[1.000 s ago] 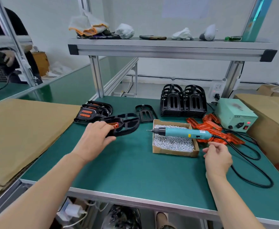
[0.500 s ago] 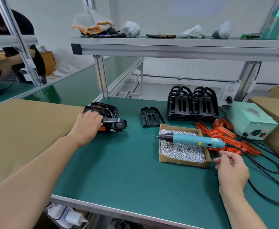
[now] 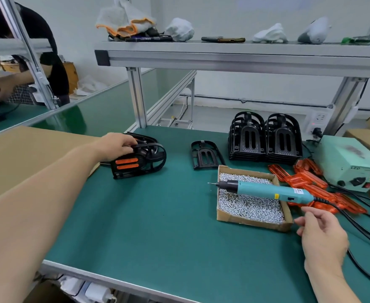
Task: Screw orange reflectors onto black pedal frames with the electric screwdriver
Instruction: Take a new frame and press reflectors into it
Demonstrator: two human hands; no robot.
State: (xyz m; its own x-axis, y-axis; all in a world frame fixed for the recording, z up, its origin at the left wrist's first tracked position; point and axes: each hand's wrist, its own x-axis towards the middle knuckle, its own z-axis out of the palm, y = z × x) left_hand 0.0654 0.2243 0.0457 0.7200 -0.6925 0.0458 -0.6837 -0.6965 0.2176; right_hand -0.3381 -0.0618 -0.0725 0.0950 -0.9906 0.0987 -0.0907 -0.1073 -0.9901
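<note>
Pedal frame (image 3: 152,157) now stands on edge in the left hand (image 3: 114,147).

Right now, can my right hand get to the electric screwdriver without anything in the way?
Probably yes. The right hand hovers open beside the handle end of the electric screwdriver, which lies across the cardboard screw box. Nothing sits between them; only the black cable trails nearby.
</note>
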